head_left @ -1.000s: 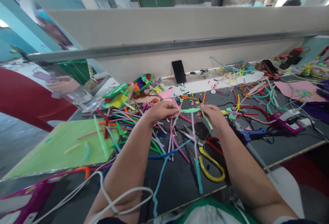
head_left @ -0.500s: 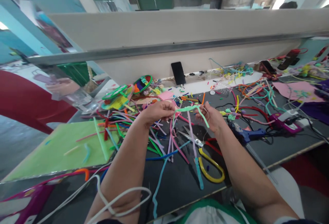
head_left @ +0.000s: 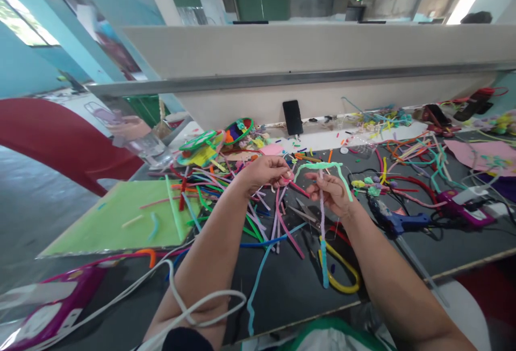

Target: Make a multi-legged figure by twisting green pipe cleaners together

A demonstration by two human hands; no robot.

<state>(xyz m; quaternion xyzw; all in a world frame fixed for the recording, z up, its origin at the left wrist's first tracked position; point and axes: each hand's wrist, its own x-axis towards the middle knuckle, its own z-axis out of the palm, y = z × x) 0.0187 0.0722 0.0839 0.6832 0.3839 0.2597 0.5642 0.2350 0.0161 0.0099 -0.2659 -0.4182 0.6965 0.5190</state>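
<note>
My right hand point(head_left: 334, 194) is closed on a lilac pipe cleaner point(head_left: 322, 208), its lower end wrapped in blue. A mint-green pipe cleaner point(head_left: 322, 165) crosses its top, with both ends bent down. To the left, my left hand point(head_left: 268, 172) is closed in a pinch beside the mint-green left end. Something small and pink shows at its fingertips; I cannot make out what it is. Beneath my right hand lie scissors with yellow and red handles point(head_left: 342, 281), partly hidden. Loose pink, purple and green pipe cleaners point(head_left: 252, 227) lie under my left forearm.
A blue glue gun point(head_left: 403, 222) lies right, near a purple device point(head_left: 463, 208). At left are a green sheet point(head_left: 108, 222), a white cable point(head_left: 173, 276) and another purple device point(head_left: 68, 302). A phone point(head_left: 292, 117) leans against the back panel point(head_left: 306, 50).
My left hand has let go of the mint-green pipe cleaner and moved slightly apart from it. My right hand now holds the lilac stem upright below the mint-green top. The view has shifted left.
</note>
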